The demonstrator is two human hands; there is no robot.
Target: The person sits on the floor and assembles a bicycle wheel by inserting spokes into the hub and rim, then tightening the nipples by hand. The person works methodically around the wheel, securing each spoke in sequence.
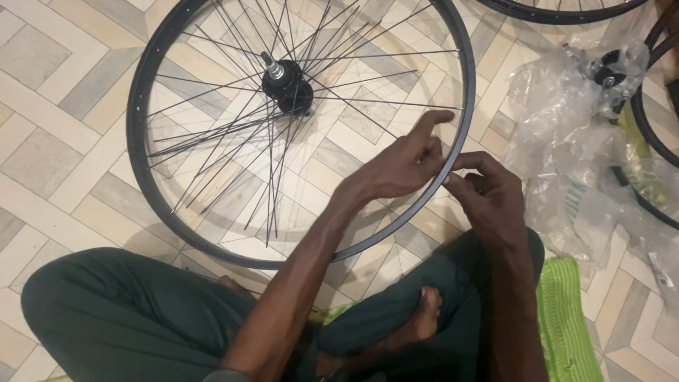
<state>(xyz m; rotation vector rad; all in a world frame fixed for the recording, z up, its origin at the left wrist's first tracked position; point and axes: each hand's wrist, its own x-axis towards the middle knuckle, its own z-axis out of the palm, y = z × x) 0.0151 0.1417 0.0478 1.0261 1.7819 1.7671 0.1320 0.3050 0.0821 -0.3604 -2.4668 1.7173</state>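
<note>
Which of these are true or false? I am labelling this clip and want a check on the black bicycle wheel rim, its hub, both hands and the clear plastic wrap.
1. Both hands work at the black metal wheel rim. True: left hand and right hand meet at its right edge.
2. The black hub has no spokes attached. False: many thin spokes fan out from it.
3. The crumpled clear plastic wrap lies right of the wheel. True.
4. The wheel rests on a wooden table. False: it lies on a patterned tile floor.
</note>
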